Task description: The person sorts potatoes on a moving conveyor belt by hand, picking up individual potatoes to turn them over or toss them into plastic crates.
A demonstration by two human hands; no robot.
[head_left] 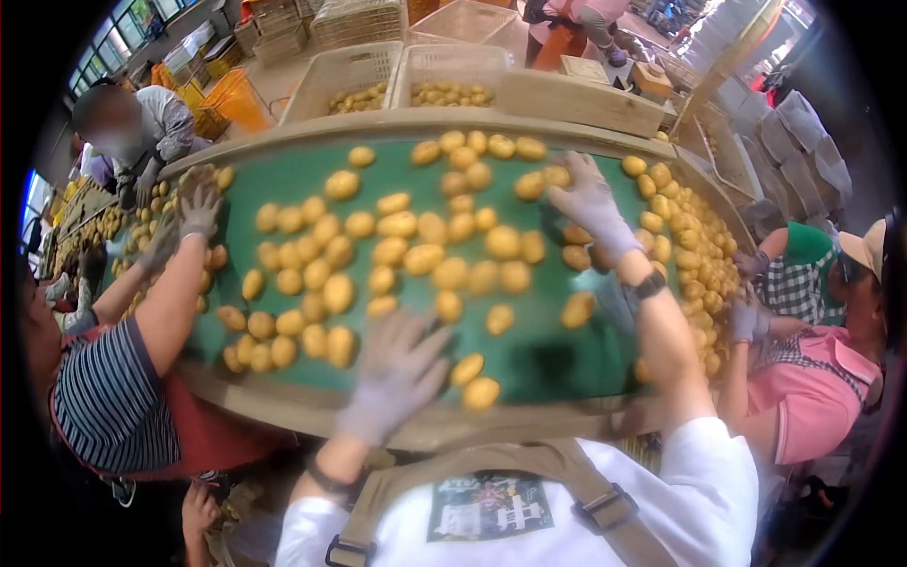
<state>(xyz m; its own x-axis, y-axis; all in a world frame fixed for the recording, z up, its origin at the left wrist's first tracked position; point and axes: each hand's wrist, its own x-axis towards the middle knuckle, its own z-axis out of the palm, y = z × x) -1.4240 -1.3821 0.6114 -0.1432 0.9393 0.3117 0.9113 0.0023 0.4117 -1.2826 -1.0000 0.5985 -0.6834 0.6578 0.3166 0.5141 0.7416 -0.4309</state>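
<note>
Several yellow potatoes [397,225] lie spread over a green conveyor belt [548,364]. My left hand [395,369], in a pale glove, is over the near side of the belt, palm down with fingers spread. It is blurred by motion and holds nothing that I can see. Two potatoes [477,383] lie just right of it. Farther out, my gloved right hand [593,206] has its thumb and fingers about a potato [557,176]. Another potato [530,185] lies against that one on the left. Darker potatoes [575,246] lie below its palm.
A wooden rim [453,121] borders the belt. Plastic crates [345,71] with potatoes stand beyond it. A dense row of potatoes [694,255] lines the right side. Co-workers stand close by: a striped sleeve [109,397] left, a pink shirt [803,392] right, a grey sleeve [170,118] far left.
</note>
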